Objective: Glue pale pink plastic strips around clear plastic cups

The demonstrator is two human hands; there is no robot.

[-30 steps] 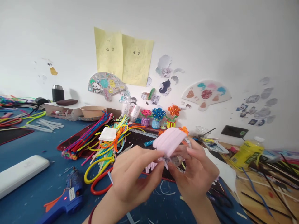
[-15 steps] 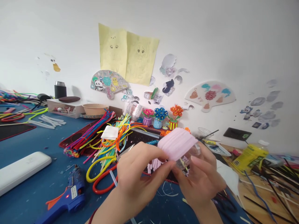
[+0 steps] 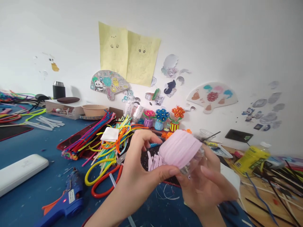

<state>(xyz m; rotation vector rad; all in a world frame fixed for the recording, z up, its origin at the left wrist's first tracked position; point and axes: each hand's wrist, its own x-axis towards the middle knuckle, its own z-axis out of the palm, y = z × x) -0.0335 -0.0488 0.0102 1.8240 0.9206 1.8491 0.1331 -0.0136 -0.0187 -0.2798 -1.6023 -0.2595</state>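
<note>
A clear plastic container (image 3: 193,165) is covered on its upper side with pale pink pipe cleaners (image 3: 181,146) laid side by side. My right hand (image 3: 201,186) grips the container from below and the right. My left hand (image 3: 142,167) is open, its fingers curved and raised off to the left, with the thumb resting along the lower edge of the pink covering. Behind the left thumb lie several short pink pieces (image 3: 155,161). Scissors (image 3: 104,178) with yellow and red handles are beside my left wrist.
A blue glue gun (image 3: 68,201) with a lit red light lies at the front left, near a white case (image 3: 22,173). Bundles of coloured pipe cleaners (image 3: 92,135) fill the middle left. Small flower pots (image 3: 162,119) stand by the wall. A yellow bottle (image 3: 253,157) is at right.
My left fingers have lifted off the pink covering and opened to the left, while the thumb stays at its lower edge. The container has tilted slightly in my right hand.
</note>
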